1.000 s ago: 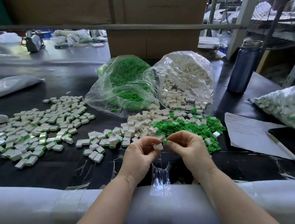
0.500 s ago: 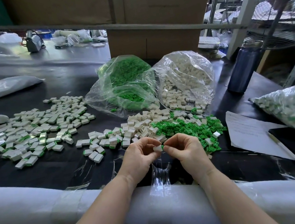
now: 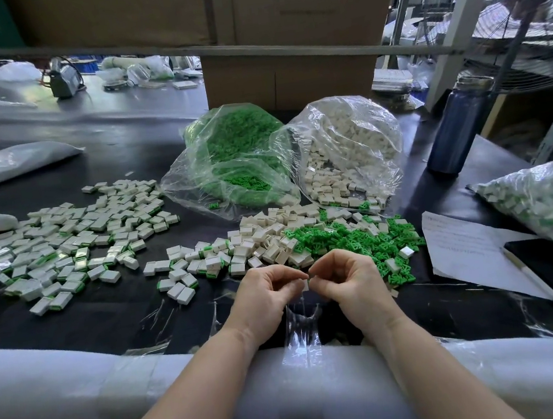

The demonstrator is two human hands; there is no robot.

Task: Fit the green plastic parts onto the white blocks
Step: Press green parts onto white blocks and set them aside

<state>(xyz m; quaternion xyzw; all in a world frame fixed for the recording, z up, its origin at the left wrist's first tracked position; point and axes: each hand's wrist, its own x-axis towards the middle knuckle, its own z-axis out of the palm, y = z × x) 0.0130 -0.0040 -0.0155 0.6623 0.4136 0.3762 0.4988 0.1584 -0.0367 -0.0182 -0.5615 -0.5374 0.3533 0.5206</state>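
the left hand (image 3: 267, 296) and right hand (image 3: 347, 282) met fingertip to fingertip just above the black table (image 3: 108, 314), both pinched on one small white plastic block (image 3: 305, 285). no green plastic part showed between the fingers, so whether it had seated could not be told. pressed crooked, it might jam or pop loose into the heap of loose green plastic parts (image 3: 351, 238) just beyond.

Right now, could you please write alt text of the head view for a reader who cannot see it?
The left hand and right hand pinch one white block between them above a black table. Behind lie loose green parts, assembled blocks and two clear bags.
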